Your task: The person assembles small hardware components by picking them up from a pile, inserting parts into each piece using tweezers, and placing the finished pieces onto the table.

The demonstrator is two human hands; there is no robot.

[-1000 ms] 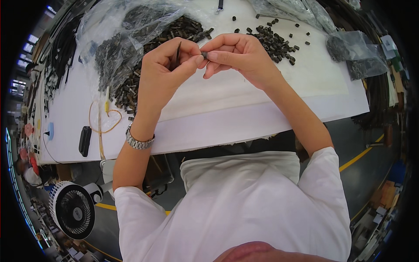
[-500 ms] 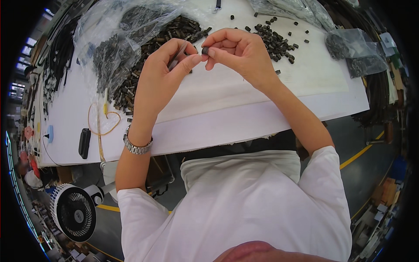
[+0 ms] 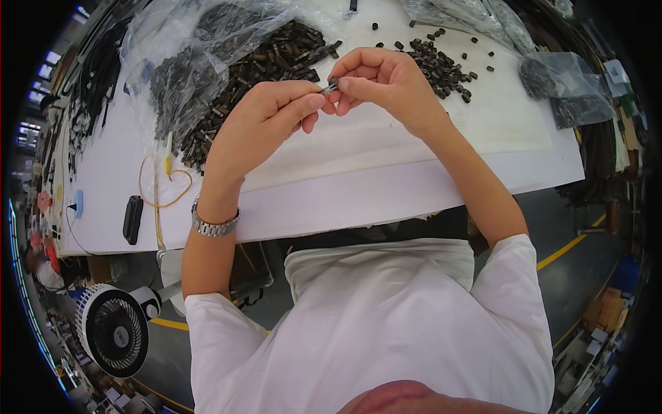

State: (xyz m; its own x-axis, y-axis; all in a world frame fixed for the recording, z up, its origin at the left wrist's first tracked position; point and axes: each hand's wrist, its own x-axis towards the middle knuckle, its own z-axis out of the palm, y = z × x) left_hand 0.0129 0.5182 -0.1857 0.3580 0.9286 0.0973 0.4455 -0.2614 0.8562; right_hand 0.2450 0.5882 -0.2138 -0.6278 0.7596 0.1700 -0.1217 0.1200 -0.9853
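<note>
Over the table, my two hands meet fingertip to fingertip. Between the thumb and fingers of my right hand [image 3: 383, 84] is pinched a small black loop-like piece [image 3: 334, 82]. My left hand [image 3: 265, 119] is closed on a thin silvery tool [image 3: 327, 90], whose short end shows at the fingertips and touches or nearly touches the black piece; its exact kind I cannot make out. Left of the hands lies a large heap of small dark pieces [image 3: 289, 52], partly under clear plastic. A smaller pile of black loops [image 3: 438, 65] is beyond my right hand.
Clear plastic sheeting [image 3: 148, 41] covers the back left. Plastic bags of dark pieces [image 3: 569, 86] lie at the right edge. Near the left front are a black oblong object [image 3: 133, 219] and an orange cord [image 3: 183, 196]. A white fan [image 3: 114, 331] stands below the table edge.
My left hand has turned so its thumb lies flatter, bringing the silvery tool's end to the black piece. My right hand still pinches the piece and has shifted slightly right.
</note>
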